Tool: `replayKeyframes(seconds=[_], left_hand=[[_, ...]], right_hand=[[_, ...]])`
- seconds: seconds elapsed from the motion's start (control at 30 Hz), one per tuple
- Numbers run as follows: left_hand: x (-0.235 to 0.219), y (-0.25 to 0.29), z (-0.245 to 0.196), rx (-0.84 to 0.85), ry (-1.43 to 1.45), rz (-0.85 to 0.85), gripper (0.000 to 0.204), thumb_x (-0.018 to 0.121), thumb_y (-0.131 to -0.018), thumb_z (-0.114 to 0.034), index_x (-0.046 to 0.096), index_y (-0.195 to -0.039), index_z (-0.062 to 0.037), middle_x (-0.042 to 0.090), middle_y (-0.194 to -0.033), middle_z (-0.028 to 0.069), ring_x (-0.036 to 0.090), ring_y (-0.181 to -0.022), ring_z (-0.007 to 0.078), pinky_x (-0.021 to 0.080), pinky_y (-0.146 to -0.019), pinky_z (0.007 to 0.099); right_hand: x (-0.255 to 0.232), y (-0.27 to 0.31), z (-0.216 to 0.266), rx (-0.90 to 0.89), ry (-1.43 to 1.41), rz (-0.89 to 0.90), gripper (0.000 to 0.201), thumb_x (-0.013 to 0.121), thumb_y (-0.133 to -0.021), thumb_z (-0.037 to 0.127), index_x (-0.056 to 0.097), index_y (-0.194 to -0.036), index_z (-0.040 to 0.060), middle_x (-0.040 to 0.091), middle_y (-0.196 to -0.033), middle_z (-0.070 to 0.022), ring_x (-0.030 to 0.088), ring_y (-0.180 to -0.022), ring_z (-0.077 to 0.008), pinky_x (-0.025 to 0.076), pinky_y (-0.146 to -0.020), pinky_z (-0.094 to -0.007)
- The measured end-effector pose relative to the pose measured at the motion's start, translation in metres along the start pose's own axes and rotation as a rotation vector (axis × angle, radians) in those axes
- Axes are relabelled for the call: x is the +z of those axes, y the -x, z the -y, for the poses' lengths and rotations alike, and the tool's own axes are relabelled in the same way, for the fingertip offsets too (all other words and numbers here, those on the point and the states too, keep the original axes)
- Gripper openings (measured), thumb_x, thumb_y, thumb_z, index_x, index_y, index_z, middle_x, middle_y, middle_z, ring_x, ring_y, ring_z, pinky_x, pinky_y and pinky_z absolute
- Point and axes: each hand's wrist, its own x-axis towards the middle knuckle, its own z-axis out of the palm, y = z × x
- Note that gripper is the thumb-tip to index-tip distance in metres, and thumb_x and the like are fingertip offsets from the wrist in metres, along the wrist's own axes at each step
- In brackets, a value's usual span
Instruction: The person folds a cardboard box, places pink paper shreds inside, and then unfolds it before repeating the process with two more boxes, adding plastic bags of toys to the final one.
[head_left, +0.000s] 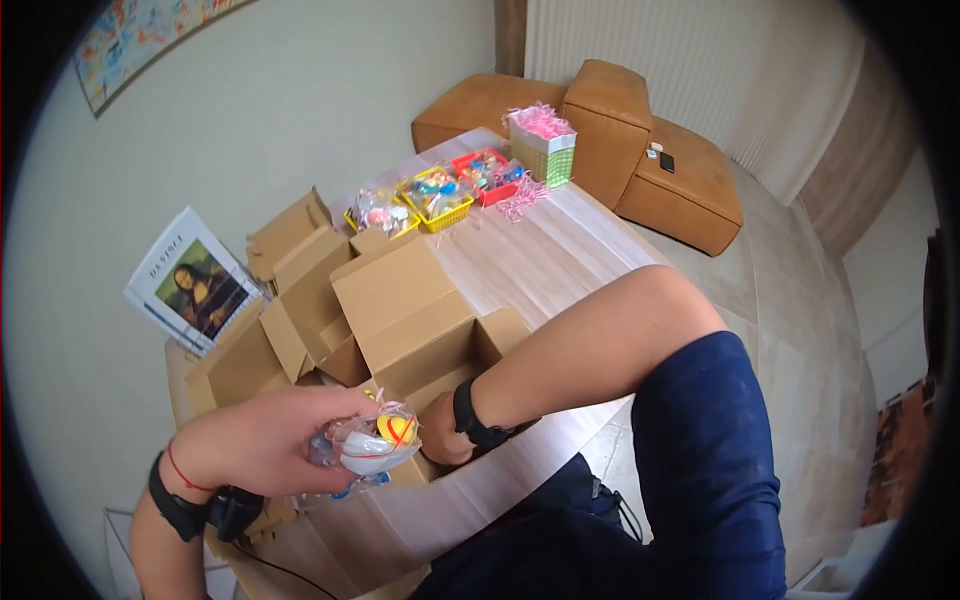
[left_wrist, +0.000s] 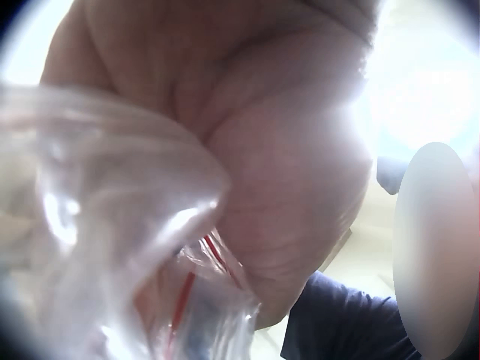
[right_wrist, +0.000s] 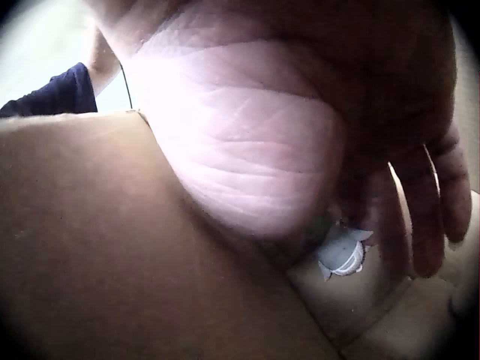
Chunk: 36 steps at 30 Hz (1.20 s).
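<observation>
In the head view the left hand grips several clear plastic bags holding small items, one yellow, one white. Crinkled clear plastic lies against the palm in the left wrist view, with red strips on one bag. The right hand reaches down inside an open cardboard box. From the right wrist its fingers hang spread and fairly straight, beside a small grey-white item near the thumb; whether they touch it, I cannot tell.
More open cardboard boxes stand to the left, by a book with a portrait cover. Farther back are yellow baskets, a red basket of bagged items, and a gift bag with pink shreds. Brown ottomans stand behind.
</observation>
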Motion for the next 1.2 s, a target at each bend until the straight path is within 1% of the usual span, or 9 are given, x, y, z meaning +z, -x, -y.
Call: replayKeyframes(seconds=[0.1, 0.23, 0.4, 0.5, 0.67, 0.77, 0.87, 1.07, 1.2], left_hand=[[0.010, 0.004, -0.006, -0.039, 0.019, 0.018, 0.052, 0.078, -0.087, -0.005, 0.060, -0.136, -0.0056, 0.071, -0.116, 0.0103, 0.068, -0.103, 0.0203, 0.055, -0.091, 0.0327], [0.021, 0.010, -0.008, -0.075, 0.058, 0.023, 0.051, 0.078, -0.088, -0.007, 0.060, -0.137, -0.0056, 0.071, -0.116, 0.0093, 0.067, -0.102, 0.0191, 0.055, -0.090, 0.0320], [0.020, 0.014, 0.004, -0.093, 0.135, -0.016, 0.051, 0.077, -0.089, -0.006, 0.059, -0.137, -0.0067, 0.070, -0.115, 0.0059, 0.066, -0.102, 0.0131, 0.054, -0.090, 0.0302], [0.014, 0.012, 0.005, -0.088, 0.124, -0.100, 0.052, 0.076, -0.090, -0.006, 0.058, -0.138, -0.0071, 0.069, -0.115, 0.0039, 0.064, -0.104, 0.0103, 0.054, -0.091, 0.0291], [-0.001, 0.000, 0.019, -0.031, 0.021, -0.254, 0.050, 0.075, -0.091, -0.009, 0.058, -0.138, -0.0057, 0.069, -0.115, 0.0019, 0.064, -0.104, 0.0100, 0.054, -0.094, 0.0286], [-0.010, -0.013, 0.014, -0.185, 0.088, -0.315, 0.049, 0.076, -0.092, -0.011, 0.058, -0.138, -0.0054, 0.069, -0.113, 0.0018, 0.064, -0.102, 0.0094, 0.054, -0.093, 0.0291], [-0.017, -0.037, 0.001, -0.159, 0.060, -0.403, 0.049, 0.076, -0.094, -0.011, 0.056, -0.138, -0.0044, 0.065, -0.113, 0.0004, 0.061, -0.103, 0.0082, 0.054, -0.092, 0.0283], [-0.029, -0.120, -0.018, 0.004, 0.126, -0.469, 0.051, 0.072, -0.096, -0.010, 0.052, -0.142, -0.0039, 0.065, -0.120, 0.0033, 0.062, -0.106, 0.0091, 0.055, -0.089, 0.0275], [-0.056, -0.179, -0.032, 0.145, 0.224, -0.593, 0.051, 0.069, -0.098, -0.008, 0.049, -0.144, -0.0046, 0.064, -0.120, 0.0046, 0.064, -0.105, 0.0100, 0.057, -0.088, 0.0294]], right_hand=[[0.014, -0.036, -0.024, -0.135, 0.101, -0.062, 0.030, 0.066, -0.090, 0.017, 0.079, -0.113, 0.0030, 0.077, -0.116, -0.0192, 0.072, -0.107, -0.0359, 0.057, -0.089, -0.0439], [-0.021, -0.011, -0.012, -0.075, 0.274, -0.036, 0.032, 0.067, -0.093, 0.024, 0.078, -0.112, 0.0013, 0.077, -0.112, -0.0210, 0.072, -0.106, -0.0378, 0.056, -0.090, -0.0463], [-0.045, 0.034, -0.013, 0.023, 0.053, -0.120, 0.039, 0.068, -0.095, 0.036, 0.076, -0.108, -0.0005, 0.076, -0.106, -0.0231, 0.070, -0.103, -0.0426, 0.055, -0.090, -0.0487], [-0.053, 0.067, -0.028, 0.091, -0.173, -0.367, 0.051, 0.062, -0.098, 0.045, 0.079, -0.088, -0.0021, 0.078, -0.086, -0.0146, 0.075, -0.079, -0.0295, 0.060, -0.077, -0.0431], [-0.064, 0.171, -0.033, 0.158, -0.637, -0.637, 0.042, 0.060, -0.099, 0.036, 0.075, -0.096, -0.0025, 0.077, -0.079, -0.0125, 0.075, -0.066, -0.0218, 0.061, -0.063, -0.0368], [-0.057, 0.217, -0.030, 0.131, -0.979, -0.855, 0.035, 0.060, -0.100, 0.025, 0.070, -0.104, -0.0081, 0.076, -0.081, -0.0136, 0.077, -0.070, -0.0202, 0.064, -0.063, -0.0331], [-0.050, 0.245, -0.028, 0.144, -1.122, -1.012, 0.034, 0.060, -0.103, 0.025, 0.067, -0.112, -0.0065, 0.076, -0.092, -0.0129, 0.078, -0.077, -0.0196, 0.063, -0.068, -0.0314], [-0.053, 0.261, -0.054, 0.166, -0.906, -1.314, 0.029, 0.064, -0.094, 0.019, 0.070, -0.103, -0.0087, 0.075, -0.077, -0.0147, 0.078, -0.069, -0.0218, 0.062, -0.064, -0.0354], [-0.076, 0.298, -0.095, 0.313, -0.965, -1.339, 0.036, 0.068, -0.093, 0.017, 0.065, -0.115, -0.0110, 0.074, -0.092, -0.0160, 0.076, -0.073, -0.0220, 0.062, -0.066, -0.0353]])
